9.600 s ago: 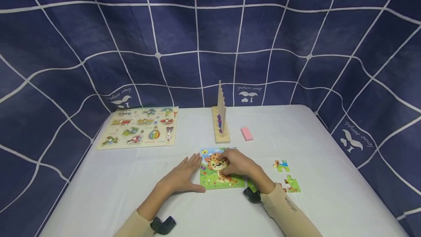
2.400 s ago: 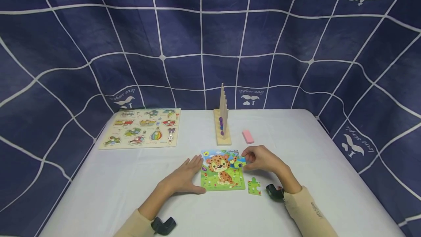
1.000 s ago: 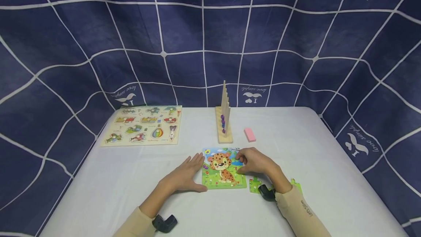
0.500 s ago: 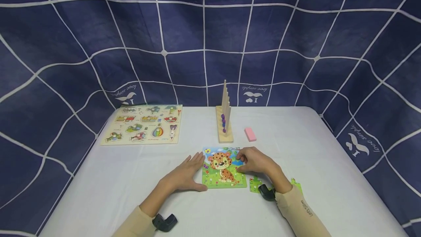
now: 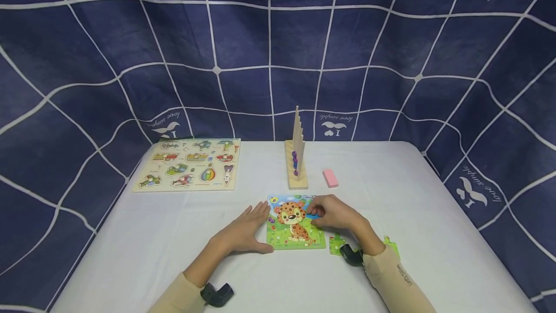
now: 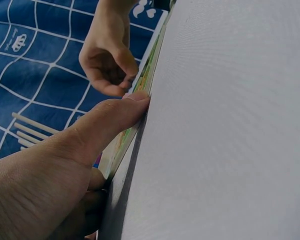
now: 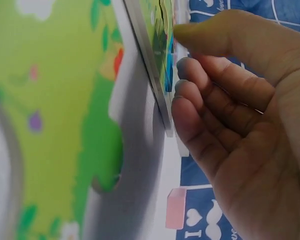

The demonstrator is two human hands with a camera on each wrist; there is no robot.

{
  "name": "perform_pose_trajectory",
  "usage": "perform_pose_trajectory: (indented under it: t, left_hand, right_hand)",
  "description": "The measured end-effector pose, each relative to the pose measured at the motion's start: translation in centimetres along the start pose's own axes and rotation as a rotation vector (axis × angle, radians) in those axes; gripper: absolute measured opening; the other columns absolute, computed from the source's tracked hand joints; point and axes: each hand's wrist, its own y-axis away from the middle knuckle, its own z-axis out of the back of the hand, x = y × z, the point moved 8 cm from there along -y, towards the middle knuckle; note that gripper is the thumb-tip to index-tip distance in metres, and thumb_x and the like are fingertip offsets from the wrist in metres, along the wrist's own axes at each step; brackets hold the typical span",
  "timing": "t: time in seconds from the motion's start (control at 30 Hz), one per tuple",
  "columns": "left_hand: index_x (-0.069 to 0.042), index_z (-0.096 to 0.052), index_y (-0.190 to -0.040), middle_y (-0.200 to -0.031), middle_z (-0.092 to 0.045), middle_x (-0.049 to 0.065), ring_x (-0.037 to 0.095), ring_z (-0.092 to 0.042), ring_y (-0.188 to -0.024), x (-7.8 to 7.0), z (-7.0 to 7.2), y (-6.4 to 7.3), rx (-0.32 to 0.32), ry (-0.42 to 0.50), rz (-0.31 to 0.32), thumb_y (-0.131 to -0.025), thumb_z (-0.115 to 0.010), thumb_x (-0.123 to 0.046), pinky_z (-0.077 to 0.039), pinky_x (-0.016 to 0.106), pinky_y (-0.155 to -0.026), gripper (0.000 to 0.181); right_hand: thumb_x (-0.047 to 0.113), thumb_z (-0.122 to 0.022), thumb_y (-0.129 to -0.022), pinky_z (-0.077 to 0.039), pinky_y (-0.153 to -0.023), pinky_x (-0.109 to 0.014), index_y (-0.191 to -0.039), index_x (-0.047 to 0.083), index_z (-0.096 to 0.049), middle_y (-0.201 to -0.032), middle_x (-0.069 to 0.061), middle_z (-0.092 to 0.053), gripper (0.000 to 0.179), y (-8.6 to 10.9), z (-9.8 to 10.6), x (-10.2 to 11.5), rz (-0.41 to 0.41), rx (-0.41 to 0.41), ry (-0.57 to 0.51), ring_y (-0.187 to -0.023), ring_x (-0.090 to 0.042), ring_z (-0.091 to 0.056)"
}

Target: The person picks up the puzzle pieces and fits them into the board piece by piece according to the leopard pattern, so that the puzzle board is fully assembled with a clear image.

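Observation:
A jigsaw puzzle (image 5: 282, 241) with a spotted leopard cub lies mid-table. My left hand (image 5: 239, 233) rests against its left side, fingers stretched out, thumb along the near corner; in the left wrist view the thumb (image 6: 132, 106) touches the board's edge. Over the puzzle's upper right part, my right hand (image 5: 336, 214) has curled fingers and pinches a blue-and-green puzzle piece (image 5: 311, 216), mostly hidden by the fingers. In the right wrist view the piece's blue edge (image 7: 169, 72) shows by the thumb. Loose green pieces lie near the right wrist: one puzzle piece (image 5: 335, 244) and another puzzle piece (image 5: 392, 244).
Behind the puzzle stands a wooden peg stand (image 5: 298, 185) with small purple and blue beads. A pink block (image 5: 330, 177) lies to its right. At the back left is a vehicle knob-puzzle board (image 5: 187, 190). Blue checked cloth (image 5: 243, 37) hangs behind the white table (image 5: 278, 284).
My right hand has carried a piece from the right side onto the puzzle's upper right, shifting slightly left in the last half second. The left hand has stayed at the board's edge.

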Motion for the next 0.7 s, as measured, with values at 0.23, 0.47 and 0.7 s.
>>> perform_pose_trajectory:
  t: [0.23, 0.47, 0.7]
  left_hand:
    - [-0.002, -0.027, -0.153, -0.163, -0.02, 0.011, 0.026, -0.015, -0.153, 0.15, -0.07, -0.06, -0.001, 0.002, -0.003, -0.071, -0.07, -0.07, -0.015, 0.046, -0.126, 0.115]
    - [-0.001, -0.027, -0.152, -0.163, -0.021, 0.011, 0.026, -0.015, -0.153, 0.13, -0.08, -0.1, -0.005, 0.001, -0.006, -0.071, -0.071, -0.07, -0.015, 0.046, -0.126, 0.115]
    - [0.0, -0.027, -0.152, -0.163, -0.02, 0.012, 0.026, -0.015, -0.153, 0.12, 0.01, -0.11, -0.005, 0.001, -0.01, -0.071, -0.07, -0.07, -0.015, 0.046, -0.126, 0.115]
  right_hand:
    - [0.004, -0.072, -0.08, -0.048, -0.059, -0.018, -0.095, 0.007, -0.071, -0.077, 0.002, -0.06, 0.015, -0.09, -0.24, 0.04, 0.03, 0.03, -0.027, -0.069, -0.006, -0.051]
    - [0.005, -0.072, -0.08, -0.047, -0.058, -0.016, -0.095, 0.008, -0.072, -0.076, 0.006, -0.058, 0.015, -0.07, -0.3, 0.08, 0.024, 0.041, -0.011, -0.068, -0.004, -0.05]
    - [0.005, -0.072, -0.08, -0.047, -0.059, -0.016, -0.096, 0.007, -0.073, -0.078, 0.002, -0.061, 0.016, -0.1, -0.28, 0.22, 0.023, 0.039, 0.028, -0.069, -0.005, -0.05]
